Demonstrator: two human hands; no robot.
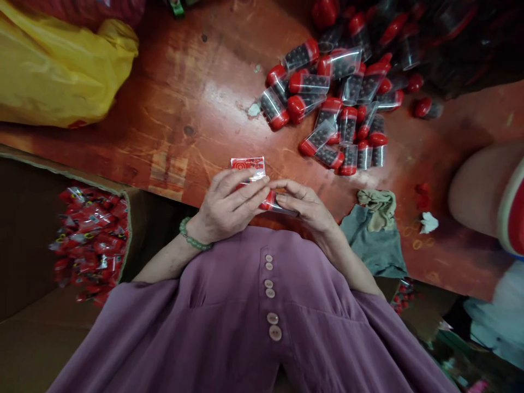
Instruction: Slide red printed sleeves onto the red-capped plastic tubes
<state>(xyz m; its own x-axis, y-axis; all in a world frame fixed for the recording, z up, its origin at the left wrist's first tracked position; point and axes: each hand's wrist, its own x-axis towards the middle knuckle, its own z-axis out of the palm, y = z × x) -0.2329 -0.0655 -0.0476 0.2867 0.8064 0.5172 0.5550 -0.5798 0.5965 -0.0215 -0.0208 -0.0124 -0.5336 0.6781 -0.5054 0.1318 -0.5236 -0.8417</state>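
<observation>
Close to my body, at the table's near edge, both hands meet in front of me. My left hand (pixel 231 203), with a green bead bracelet at the wrist, is closed on a red printed packet (pixel 248 163) whose top edge sticks out past the fingers. Between the two hands lies a clear tube with a red cap (pixel 268 201). My right hand (pixel 309 206) pinches the tube's clear end between thumb and fingers. The fingers cover much of both things, so I cannot tell whether the tube is inside the packet or beside it.
A heap of red-capped clear tubes with dark contents (pixel 327 109) lies on the reddish table (pixel 196 98). A yellow bag (pixel 61 76) is at far left, above a cardboard box (pixel 135 234) holding red packets (pixel 96 234). A grey cloth (pixel 372 240) and pale bucket (pixel 475 191) are at right.
</observation>
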